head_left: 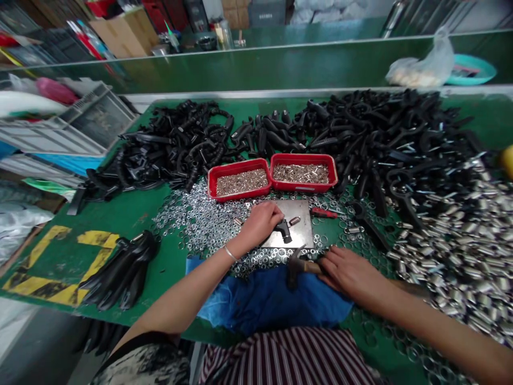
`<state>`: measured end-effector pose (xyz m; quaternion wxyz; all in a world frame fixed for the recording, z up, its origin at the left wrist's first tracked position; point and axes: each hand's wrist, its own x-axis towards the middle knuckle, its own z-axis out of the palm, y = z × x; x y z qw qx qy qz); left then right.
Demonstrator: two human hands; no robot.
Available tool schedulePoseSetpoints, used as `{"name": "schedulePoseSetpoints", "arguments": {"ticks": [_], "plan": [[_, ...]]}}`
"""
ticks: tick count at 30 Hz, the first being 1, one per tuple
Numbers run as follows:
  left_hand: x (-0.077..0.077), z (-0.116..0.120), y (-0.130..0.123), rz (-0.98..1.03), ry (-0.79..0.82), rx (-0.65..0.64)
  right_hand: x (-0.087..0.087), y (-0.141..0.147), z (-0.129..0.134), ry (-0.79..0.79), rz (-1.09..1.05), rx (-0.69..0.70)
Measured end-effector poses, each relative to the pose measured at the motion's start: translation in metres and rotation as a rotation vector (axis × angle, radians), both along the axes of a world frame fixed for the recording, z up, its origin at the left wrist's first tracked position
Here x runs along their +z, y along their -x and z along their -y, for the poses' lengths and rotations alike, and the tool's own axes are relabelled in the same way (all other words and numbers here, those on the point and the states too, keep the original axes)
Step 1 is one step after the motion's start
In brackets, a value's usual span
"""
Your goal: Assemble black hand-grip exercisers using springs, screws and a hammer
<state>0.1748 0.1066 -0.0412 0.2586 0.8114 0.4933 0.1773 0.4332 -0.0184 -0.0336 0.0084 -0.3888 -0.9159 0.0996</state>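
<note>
On a metal plate (302,235) at the middle of the table, my left hand (262,220) has its fingers closed on a small black part (284,231). A silvery cylindrical piece (295,220) lies beside that part. Below and to the right, my right hand (345,270) is wrapped round the wooden handle of a hammer (295,267), whose dark head rests over a blue cloth (272,299). Two red trays (304,187) of small metal pins stand behind the plate. A red-handled screwdriver (324,213) lies at the plate's right edge.
Black plastic parts (176,139) are heaped at the back left and back right. Metal rings (200,219) spread around the plate, and silver cylinders (460,240) pile up at the right. Several black handles (124,272) lie near yellow tape (52,267). Grey crates (100,117) stand at the left.
</note>
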Motion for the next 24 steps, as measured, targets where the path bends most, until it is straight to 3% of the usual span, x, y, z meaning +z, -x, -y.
{"name": "schedulePoseSetpoints", "arguments": {"ticks": [3,6,10,12,17,20,24], "plan": [[-0.002,0.003,-0.006,-0.113,-0.024,0.008,0.017,-0.010,-0.005,0.074,-0.128,-0.043],[-0.001,0.005,-0.009,-0.212,-0.128,-0.025,0.031,-0.022,-0.015,0.221,-0.219,-0.227],[0.002,0.001,-0.007,-0.366,-0.369,-0.308,0.033,-0.028,-0.037,0.313,-0.237,-0.431],[0.002,0.002,-0.004,-0.381,-0.392,-0.368,0.033,-0.025,-0.047,0.307,-0.249,-0.470],[-0.003,0.027,0.005,-0.172,-0.206,-0.125,0.042,0.001,-0.050,0.280,-0.323,-0.431],[-0.008,0.039,0.005,-0.093,-0.086,-0.102,0.036,0.016,-0.052,0.209,-0.276,-0.432],[-0.012,0.037,0.005,-0.069,-0.008,-0.105,0.014,0.011,-0.067,0.454,-0.229,-0.490]]}}
